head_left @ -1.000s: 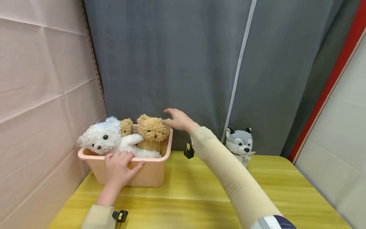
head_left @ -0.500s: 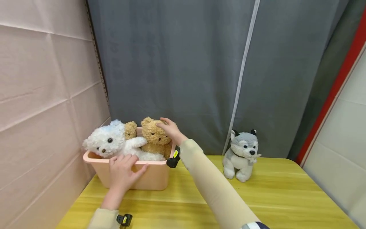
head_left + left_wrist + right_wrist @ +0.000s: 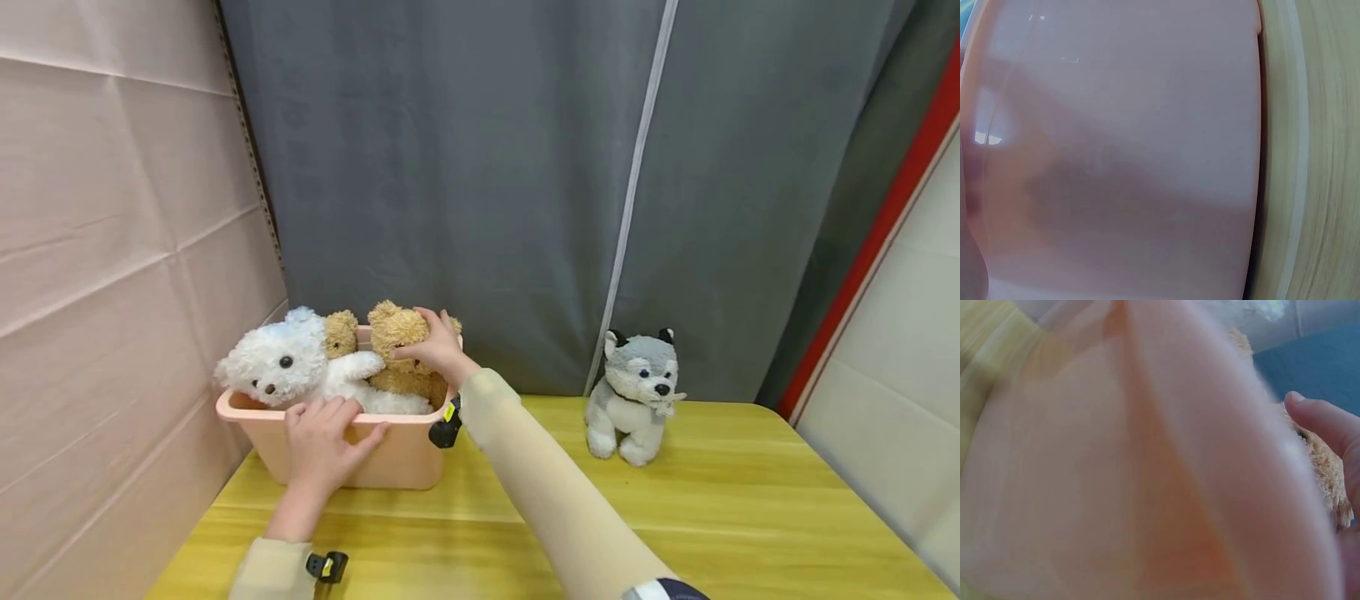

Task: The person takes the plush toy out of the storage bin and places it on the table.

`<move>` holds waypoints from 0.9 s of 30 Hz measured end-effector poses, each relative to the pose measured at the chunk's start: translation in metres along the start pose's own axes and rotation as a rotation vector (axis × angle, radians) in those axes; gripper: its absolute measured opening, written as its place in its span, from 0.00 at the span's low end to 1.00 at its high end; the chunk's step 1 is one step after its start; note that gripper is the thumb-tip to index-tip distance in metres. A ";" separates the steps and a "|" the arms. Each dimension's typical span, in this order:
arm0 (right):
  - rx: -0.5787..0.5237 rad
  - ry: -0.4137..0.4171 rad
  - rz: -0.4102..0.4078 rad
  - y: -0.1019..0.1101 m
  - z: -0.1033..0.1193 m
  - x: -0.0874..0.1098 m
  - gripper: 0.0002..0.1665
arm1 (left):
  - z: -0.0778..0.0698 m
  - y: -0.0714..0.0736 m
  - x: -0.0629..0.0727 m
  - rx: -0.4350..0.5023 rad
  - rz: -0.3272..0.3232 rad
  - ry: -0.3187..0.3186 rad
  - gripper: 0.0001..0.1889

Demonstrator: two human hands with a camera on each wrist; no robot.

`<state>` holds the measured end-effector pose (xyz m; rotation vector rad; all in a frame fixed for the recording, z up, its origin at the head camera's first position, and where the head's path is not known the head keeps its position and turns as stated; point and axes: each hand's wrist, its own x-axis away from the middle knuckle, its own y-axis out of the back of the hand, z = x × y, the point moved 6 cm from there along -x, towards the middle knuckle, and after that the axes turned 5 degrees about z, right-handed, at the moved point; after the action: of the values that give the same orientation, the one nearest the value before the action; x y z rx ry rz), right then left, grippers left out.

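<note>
A pink plastic tub (image 3: 397,454) holds several plush toys at the left of the table. My left hand (image 3: 322,442) grips its front rim, fingers over the edge and thumb along the outer wall. In the left wrist view the tub's wall (image 3: 1135,125) fills most of the picture. My right hand (image 3: 442,350) holds the head of a tan teddy bear (image 3: 408,383), thumb across its face and fingers over the top. In the right wrist view the bear's fur (image 3: 1329,472) shows beside my thumb. A white plush bear (image 3: 277,362) leans at the tub's left.
Another tan bear (image 3: 341,333) peeks out behind the white one. A grey and white plush husky (image 3: 633,400) sits on the yellow wood table (image 3: 750,500) to the right. A grey curtain (image 3: 465,167) hangs behind, and a pale pink wall (image 3: 112,292) stands close on the left.
My right hand has moved left and down from beside the tan bear's head onto its face. My left hand stays on the tub's rim. More of the husky shows now that my arm has shifted.
</note>
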<state>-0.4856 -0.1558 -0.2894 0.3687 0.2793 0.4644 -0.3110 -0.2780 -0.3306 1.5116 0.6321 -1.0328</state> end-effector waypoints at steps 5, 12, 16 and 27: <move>0.048 0.009 -0.026 0.000 0.003 -0.001 0.52 | 0.002 -0.001 -0.001 0.005 0.013 0.007 0.29; 0.092 0.023 -0.054 0.002 0.004 -0.002 0.45 | 0.003 -0.002 -0.001 0.007 -0.004 -0.002 0.29; 0.090 0.032 -0.045 0.001 0.004 -0.002 0.48 | 0.003 -0.003 -0.002 0.001 0.000 -0.003 0.30; 0.232 0.052 0.005 -0.007 0.006 0.005 0.60 | 0.003 -0.002 0.001 0.022 -0.001 0.005 0.29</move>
<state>-0.4770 -0.1610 -0.2880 0.5843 0.3845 0.4485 -0.3125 -0.2803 -0.3324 1.5336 0.6270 -1.0394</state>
